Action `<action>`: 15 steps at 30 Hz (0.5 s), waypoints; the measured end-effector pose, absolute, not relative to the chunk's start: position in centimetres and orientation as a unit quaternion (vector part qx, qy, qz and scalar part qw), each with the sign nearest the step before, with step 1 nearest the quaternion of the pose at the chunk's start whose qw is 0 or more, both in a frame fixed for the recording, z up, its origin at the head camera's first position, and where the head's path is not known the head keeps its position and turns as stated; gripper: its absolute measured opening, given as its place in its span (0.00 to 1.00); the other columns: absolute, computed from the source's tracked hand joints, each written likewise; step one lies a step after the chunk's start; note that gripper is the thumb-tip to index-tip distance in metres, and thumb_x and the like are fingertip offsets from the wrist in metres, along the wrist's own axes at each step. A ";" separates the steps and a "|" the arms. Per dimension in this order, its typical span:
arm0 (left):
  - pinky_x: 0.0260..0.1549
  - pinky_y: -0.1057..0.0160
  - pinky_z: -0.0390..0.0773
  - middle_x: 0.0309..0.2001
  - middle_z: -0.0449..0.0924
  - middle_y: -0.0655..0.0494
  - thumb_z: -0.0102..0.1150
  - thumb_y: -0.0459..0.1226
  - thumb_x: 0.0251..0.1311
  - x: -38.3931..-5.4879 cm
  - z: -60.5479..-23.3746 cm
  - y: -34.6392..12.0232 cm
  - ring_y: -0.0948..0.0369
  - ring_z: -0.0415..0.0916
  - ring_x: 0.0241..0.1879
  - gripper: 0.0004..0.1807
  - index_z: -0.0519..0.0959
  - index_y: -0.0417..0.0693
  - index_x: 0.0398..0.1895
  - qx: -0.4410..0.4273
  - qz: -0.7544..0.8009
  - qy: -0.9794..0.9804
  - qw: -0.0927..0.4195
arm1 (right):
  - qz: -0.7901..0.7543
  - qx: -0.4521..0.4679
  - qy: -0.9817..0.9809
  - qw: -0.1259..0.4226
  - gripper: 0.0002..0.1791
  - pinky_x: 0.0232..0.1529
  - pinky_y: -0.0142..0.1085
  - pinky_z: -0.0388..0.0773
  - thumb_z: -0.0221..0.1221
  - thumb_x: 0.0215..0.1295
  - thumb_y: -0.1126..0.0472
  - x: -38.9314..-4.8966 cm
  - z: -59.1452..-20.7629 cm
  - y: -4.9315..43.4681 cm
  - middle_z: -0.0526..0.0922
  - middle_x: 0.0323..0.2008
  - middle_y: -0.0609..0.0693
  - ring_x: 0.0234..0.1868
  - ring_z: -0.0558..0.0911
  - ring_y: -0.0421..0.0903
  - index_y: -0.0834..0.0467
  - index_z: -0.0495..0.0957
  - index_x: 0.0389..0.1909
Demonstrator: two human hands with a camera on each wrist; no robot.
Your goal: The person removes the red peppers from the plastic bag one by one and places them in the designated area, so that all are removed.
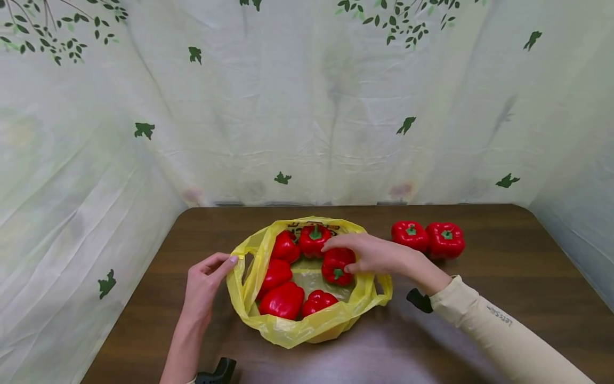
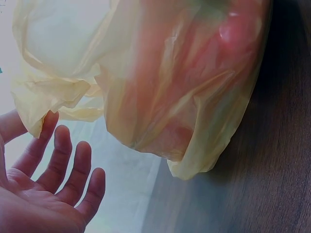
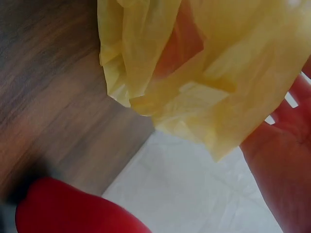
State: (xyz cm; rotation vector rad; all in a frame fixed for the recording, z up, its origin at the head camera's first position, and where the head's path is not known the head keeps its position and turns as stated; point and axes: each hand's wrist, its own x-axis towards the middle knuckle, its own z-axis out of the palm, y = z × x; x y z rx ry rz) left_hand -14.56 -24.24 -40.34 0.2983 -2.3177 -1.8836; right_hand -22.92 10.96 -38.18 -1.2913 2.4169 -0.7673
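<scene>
A yellow plastic bag [image 1: 288, 333] stands wide-mouthed on the table, with several red bell peppers [image 1: 282, 300] inside. At its left handle, my left hand [image 1: 201, 285] pinches the film between thumb and index finger; the left wrist view shows the other fingers [image 2: 81, 162] loosely spread beside the bag. My right hand [image 1: 371, 253] reaches over the right rim and grips a red bell pepper [image 1: 337, 266], its green stem facing the front. In the right wrist view the bag's side [image 3: 204, 63] hides the fingertips and that pepper.
Two more red bell peppers, one [image 1: 410, 236] beside the other [image 1: 446, 240], sit on the brown wooden table [image 1: 484, 298] to the right of the bag. Behind the table hangs a pale curtain [image 1: 307, 133] with leaf and bird prints.
</scene>
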 end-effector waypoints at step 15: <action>0.49 0.56 0.66 0.37 0.80 0.52 0.62 0.44 0.65 -14.5 -40.3 -24.3 0.53 0.70 0.43 0.18 0.82 0.35 0.42 0.095 -0.625 -0.771 0.076 | -0.185 -0.430 0.865 0.181 0.38 0.64 0.49 0.64 0.67 0.51 0.73 -22.5 -38.1 9.9 0.71 0.66 0.47 0.68 0.65 0.51 0.51 0.73 0.66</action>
